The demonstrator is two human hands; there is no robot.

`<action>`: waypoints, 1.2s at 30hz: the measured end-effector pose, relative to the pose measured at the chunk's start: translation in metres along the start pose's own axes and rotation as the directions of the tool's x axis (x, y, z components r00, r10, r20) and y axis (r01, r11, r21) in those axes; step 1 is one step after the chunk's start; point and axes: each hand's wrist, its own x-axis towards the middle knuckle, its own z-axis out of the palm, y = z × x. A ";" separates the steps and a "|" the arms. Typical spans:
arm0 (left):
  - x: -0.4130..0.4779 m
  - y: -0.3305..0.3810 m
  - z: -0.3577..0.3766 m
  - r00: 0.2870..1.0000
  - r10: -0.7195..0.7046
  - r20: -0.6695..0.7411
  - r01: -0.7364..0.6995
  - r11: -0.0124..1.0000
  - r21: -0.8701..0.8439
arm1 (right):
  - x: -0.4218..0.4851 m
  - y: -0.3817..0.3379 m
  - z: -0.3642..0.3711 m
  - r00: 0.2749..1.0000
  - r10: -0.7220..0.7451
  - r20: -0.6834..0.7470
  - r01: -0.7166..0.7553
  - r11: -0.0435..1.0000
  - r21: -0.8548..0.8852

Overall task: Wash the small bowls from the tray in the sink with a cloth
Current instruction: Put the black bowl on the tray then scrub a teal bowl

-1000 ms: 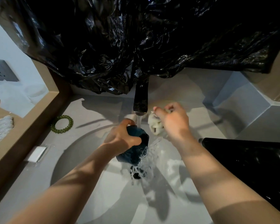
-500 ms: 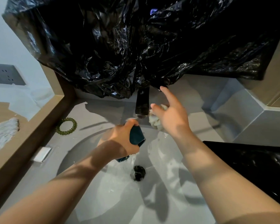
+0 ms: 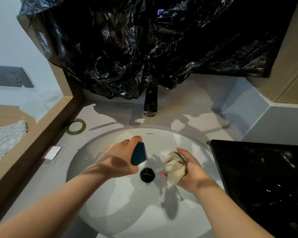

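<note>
My left hand (image 3: pixel 118 158) grips a small dark teal bowl (image 3: pixel 139 156), held on edge above the white round sink (image 3: pixel 124 219). Just right of the bowl, my right hand (image 3: pixel 189 170) holds a crumpled beige cloth (image 3: pixel 174 167) in its palm, fingers curled around it. Both hands hover over the black drain (image 3: pixel 147 175). No water runs from the dark tap (image 3: pixel 150 103). A black tray (image 3: pixel 265 177) lies on the counter at the right, its contents too dark to make out.
Black plastic sheeting (image 3: pixel 144 48) hangs over the wall behind the tap. A green coiled hair tie (image 3: pixel 75 126) and a small white packet (image 3: pixel 52 152) lie on the grey counter at the left. A wooden ledge (image 3: pixel 33 134) borders the left side.
The water has stopped running. My right hand reached up beside the tap, then came down with the cloth over the basin. The left hand lowered the bowl and turned it on edge.
</note>
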 end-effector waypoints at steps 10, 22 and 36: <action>-0.016 -0.005 0.020 0.998 0.011 0.062 -0.017 0.996 0.088 | -0.007 0.023 0.000 0.999 -0.046 0.009 0.047 0.997 -0.056; -0.022 -0.007 0.034 0.994 0.017 0.106 -0.032 0.989 0.142 | -0.016 0.031 -0.002 0.994 0.015 -0.108 0.002 0.989 0.149; -0.030 -0.019 0.067 0.917 0.391 -0.083 -0.342 0.875 0.344 | -0.008 0.048 -0.003 0.871 -0.301 -0.387 0.070 0.857 -0.511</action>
